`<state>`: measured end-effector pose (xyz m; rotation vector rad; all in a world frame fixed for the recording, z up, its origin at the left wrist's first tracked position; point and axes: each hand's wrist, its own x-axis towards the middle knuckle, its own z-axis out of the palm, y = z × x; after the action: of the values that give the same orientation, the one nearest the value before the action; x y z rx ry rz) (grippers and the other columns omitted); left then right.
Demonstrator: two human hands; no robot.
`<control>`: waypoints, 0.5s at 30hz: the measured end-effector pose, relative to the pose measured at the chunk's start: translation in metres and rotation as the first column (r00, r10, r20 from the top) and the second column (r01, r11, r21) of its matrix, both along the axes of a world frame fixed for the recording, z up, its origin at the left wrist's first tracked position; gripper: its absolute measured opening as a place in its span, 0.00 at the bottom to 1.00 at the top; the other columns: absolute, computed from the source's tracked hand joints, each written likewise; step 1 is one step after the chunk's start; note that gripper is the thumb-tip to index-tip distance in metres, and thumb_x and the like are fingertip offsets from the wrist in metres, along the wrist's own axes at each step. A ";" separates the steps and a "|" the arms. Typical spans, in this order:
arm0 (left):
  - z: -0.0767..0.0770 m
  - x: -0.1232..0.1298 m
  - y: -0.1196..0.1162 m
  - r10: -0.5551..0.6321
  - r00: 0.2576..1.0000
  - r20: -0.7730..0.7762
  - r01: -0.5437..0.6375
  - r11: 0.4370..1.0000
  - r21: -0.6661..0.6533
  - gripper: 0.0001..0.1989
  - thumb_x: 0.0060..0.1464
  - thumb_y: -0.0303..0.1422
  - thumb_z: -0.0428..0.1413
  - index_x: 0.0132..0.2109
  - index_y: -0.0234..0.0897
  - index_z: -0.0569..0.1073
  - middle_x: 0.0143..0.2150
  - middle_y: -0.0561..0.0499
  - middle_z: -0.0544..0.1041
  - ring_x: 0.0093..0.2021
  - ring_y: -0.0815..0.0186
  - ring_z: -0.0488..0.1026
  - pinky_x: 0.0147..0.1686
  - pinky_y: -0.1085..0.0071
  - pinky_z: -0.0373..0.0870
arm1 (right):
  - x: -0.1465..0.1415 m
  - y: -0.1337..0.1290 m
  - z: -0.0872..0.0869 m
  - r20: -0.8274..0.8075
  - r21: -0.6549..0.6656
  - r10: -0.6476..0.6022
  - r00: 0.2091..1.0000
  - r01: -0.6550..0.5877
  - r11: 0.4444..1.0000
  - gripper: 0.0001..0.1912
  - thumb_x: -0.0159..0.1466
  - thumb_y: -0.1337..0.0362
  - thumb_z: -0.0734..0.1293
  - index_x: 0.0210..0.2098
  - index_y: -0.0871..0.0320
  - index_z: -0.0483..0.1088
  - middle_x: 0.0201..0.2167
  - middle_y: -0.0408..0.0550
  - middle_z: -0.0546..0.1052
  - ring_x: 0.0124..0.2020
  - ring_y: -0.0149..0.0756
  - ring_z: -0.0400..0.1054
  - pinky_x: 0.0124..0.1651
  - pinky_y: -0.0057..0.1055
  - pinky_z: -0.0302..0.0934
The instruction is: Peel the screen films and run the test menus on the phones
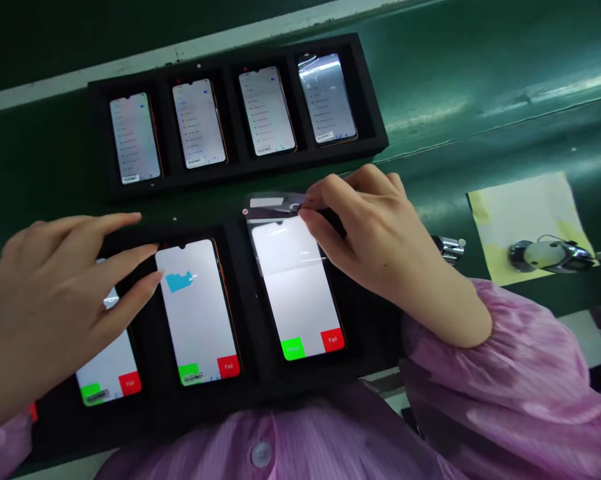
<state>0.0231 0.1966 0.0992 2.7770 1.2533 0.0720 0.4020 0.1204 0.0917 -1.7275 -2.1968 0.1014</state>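
My right hand pinches the upper corner of a clear film, which is lifted at the top of the right phone in the near black tray. That phone shows a white screen with green and red boxes. My left hand has its fingers apart, its tips at the upper left of the middle phone, whose screen carries a blue patch. Under my left hand lies another phone, partly hidden, with the same green and red boxes.
Beyond the near tray, a second black tray holds several lit phones, each in its own compartment. To the right, a metal clip-like item lies on yellowish paper. Another metal item shows behind my right wrist.
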 end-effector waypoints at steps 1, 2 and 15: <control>0.002 0.002 0.001 -0.055 0.998 -0.018 0.056 0.998 0.019 0.15 0.65 0.46 0.59 0.50 0.43 0.84 0.66 0.46 0.76 0.65 0.39 0.71 0.63 0.33 0.67 | -0.002 0.000 0.000 -0.004 -0.014 -0.009 1.000 0.009 1.000 0.08 0.77 0.62 0.59 0.46 0.56 0.69 0.36 0.48 0.79 0.45 0.49 0.69 0.46 0.43 0.59; 0.003 0.005 0.003 -0.102 0.994 -0.029 0.103 0.994 0.035 0.16 0.67 0.45 0.58 0.50 0.41 0.84 0.66 0.43 0.75 0.66 0.38 0.71 0.62 0.33 0.68 | -0.003 0.001 0.000 -0.013 -0.025 -0.018 1.000 0.018 1.000 0.08 0.77 0.62 0.59 0.47 0.56 0.69 0.37 0.49 0.79 0.46 0.50 0.69 0.48 0.44 0.59; 0.011 -0.003 0.027 -0.107 0.988 0.115 0.113 0.992 -0.048 0.19 0.69 0.48 0.54 0.51 0.40 0.83 0.64 0.43 0.76 0.69 0.41 0.68 0.67 0.29 0.59 | -0.032 0.018 0.011 0.075 -0.026 -0.115 0.991 0.118 0.993 0.11 0.76 0.61 0.59 0.49 0.55 0.73 0.35 0.50 0.80 0.52 0.55 0.69 0.57 0.55 0.57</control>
<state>0.0202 0.2236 0.1101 2.7467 1.0584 0.1809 0.3700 0.1389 0.1031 -1.9005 -2.1494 0.0441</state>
